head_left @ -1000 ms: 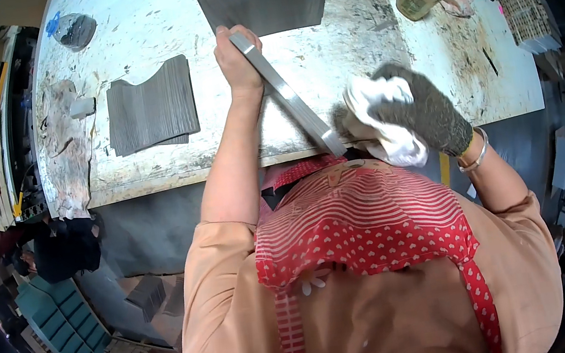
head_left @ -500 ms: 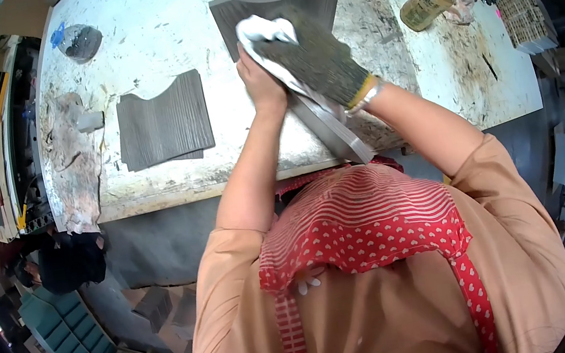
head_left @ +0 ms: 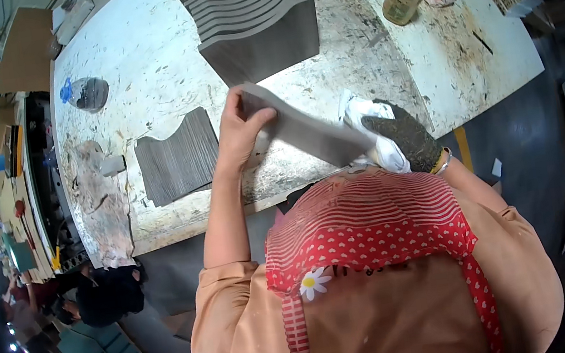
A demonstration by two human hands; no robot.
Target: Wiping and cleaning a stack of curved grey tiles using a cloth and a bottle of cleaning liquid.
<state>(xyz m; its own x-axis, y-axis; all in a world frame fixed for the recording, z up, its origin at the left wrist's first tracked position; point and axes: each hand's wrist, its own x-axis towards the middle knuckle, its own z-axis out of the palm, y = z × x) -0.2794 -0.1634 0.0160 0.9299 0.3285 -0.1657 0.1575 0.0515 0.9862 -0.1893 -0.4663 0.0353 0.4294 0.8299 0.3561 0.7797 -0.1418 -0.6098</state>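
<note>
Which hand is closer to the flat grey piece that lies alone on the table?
Left. The left hand holds the upper end of the grey strip, just right of the flat grey piece. The right hand, gloved and holding a white cloth, is farther right.

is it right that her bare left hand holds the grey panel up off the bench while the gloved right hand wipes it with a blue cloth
Not quite: the head view shows the cloth is white, not blue. The bare left hand does hold the grey panel, and the gloved right hand presses the cloth to it.

Left hand grips flat grey curved-edge wooden board; gloved right hand presses white rag against it.
</note>
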